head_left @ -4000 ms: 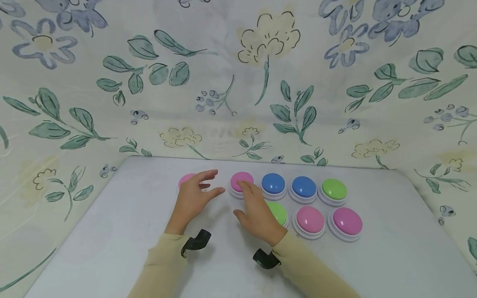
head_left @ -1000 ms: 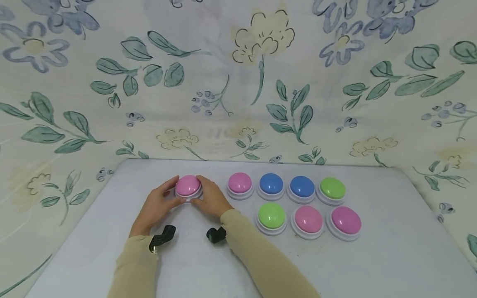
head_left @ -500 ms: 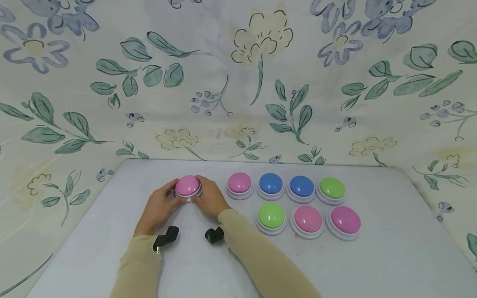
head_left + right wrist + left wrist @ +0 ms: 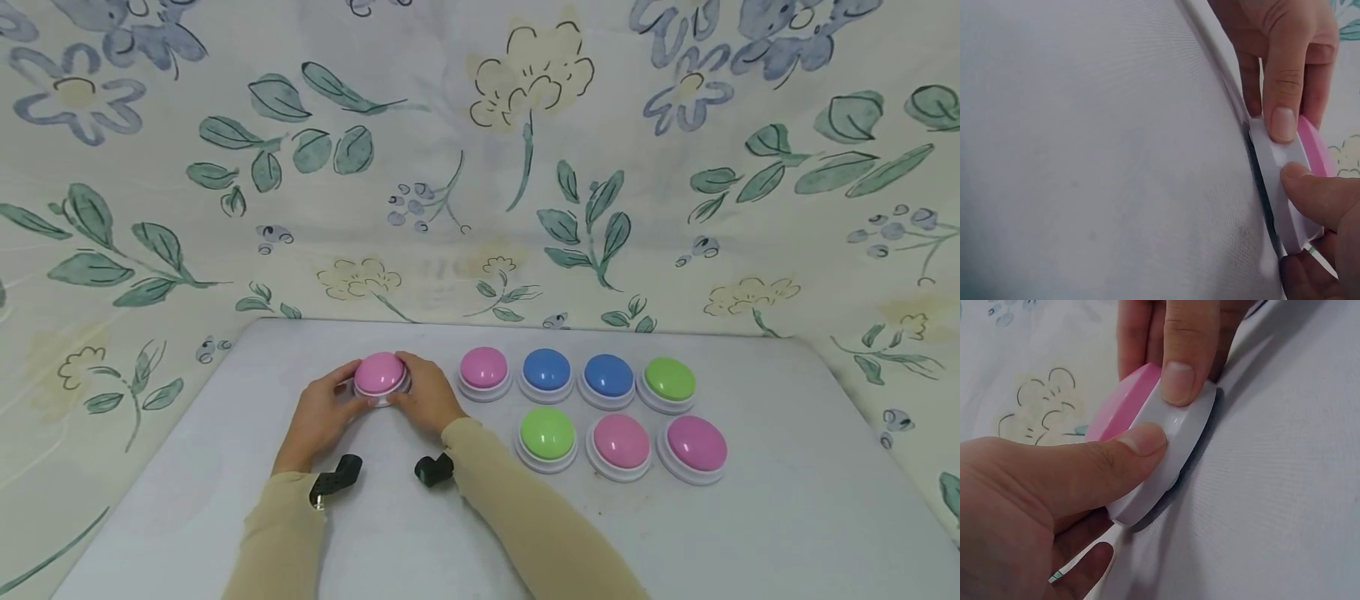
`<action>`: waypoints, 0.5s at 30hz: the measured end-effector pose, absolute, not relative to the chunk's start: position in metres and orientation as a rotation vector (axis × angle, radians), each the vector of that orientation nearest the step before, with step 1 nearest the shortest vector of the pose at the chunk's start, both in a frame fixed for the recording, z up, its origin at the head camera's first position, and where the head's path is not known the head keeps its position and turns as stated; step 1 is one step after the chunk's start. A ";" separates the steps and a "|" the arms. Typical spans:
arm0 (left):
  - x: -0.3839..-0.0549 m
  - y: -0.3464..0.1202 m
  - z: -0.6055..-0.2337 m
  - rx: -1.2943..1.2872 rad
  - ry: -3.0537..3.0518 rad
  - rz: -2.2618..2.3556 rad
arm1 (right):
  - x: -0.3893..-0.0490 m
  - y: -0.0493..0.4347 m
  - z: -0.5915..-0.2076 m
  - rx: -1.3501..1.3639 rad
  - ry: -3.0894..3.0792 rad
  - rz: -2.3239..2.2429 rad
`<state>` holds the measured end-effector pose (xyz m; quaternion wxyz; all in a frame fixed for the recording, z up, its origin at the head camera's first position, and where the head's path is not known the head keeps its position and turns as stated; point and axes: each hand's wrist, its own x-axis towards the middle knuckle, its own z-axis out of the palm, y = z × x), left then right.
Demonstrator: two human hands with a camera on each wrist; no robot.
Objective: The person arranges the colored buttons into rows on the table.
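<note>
A dome-topped pink push button (image 4: 378,372) with a white base sits at the back left of the white tabletop. My left hand (image 4: 318,421) holds it from the left and my right hand (image 4: 430,398) from the right. Both thumbs press on the front of the white base, as the left wrist view shows, where the button (image 4: 1175,428) appears tilted by the camera angle. In the right wrist view, the right hand (image 4: 1341,206) and left hand (image 4: 1288,53) grip the same rim, fingers round its sides. The far side of the base is hidden.
To the right stands a back row of buttons: pink (image 4: 483,369), blue (image 4: 546,371), another blue (image 4: 608,377) and green (image 4: 670,380). In front of it are a green (image 4: 547,435), a pink (image 4: 620,442) and a darker pink button (image 4: 697,444). Floral cloth (image 4: 420,275) rises behind the tabletop (image 4: 795,517).
Over the last seconds both hands have moved left to the lone pink button and taken hold of it from both sides. In the last second hands and button have barely moved.
</note>
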<state>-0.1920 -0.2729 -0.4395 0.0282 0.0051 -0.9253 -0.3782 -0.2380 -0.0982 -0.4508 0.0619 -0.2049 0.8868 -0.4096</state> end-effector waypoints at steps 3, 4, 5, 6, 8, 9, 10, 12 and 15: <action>-0.191 -0.273 -0.439 0.024 -2.851 -1.163 | -0.237 -0.097 -0.451 -0.616 2.676 -1.254; -0.191 -0.273 -0.438 0.024 -2.851 -1.166 | -0.237 -0.097 -0.451 -0.619 2.677 -1.256; -0.191 -0.273 -0.438 0.024 -2.851 -1.168 | -0.237 -0.096 -0.451 -0.623 2.679 -1.258; -0.190 -0.273 -0.438 0.026 -2.850 -1.174 | -0.236 -0.096 -0.452 -0.626 2.680 -1.259; -0.190 -0.273 -0.438 0.027 -2.845 -1.186 | -0.235 -0.094 -0.451 -0.639 2.681 -1.262; -0.189 -0.273 -0.437 0.029 -2.845 -1.192 | -0.235 -0.093 -0.451 -0.644 2.685 -1.261; -0.189 -0.273 -0.437 0.031 -2.845 -1.197 | -0.235 -0.093 -0.451 -0.646 2.688 -1.260; -0.189 -0.273 -0.435 0.030 -2.842 -1.206 | -0.234 -0.091 -0.449 -0.656 2.689 -1.264; -0.188 -0.271 -0.433 0.033 -2.843 -1.208 | -0.232 -0.088 -0.448 -0.646 2.681 -1.280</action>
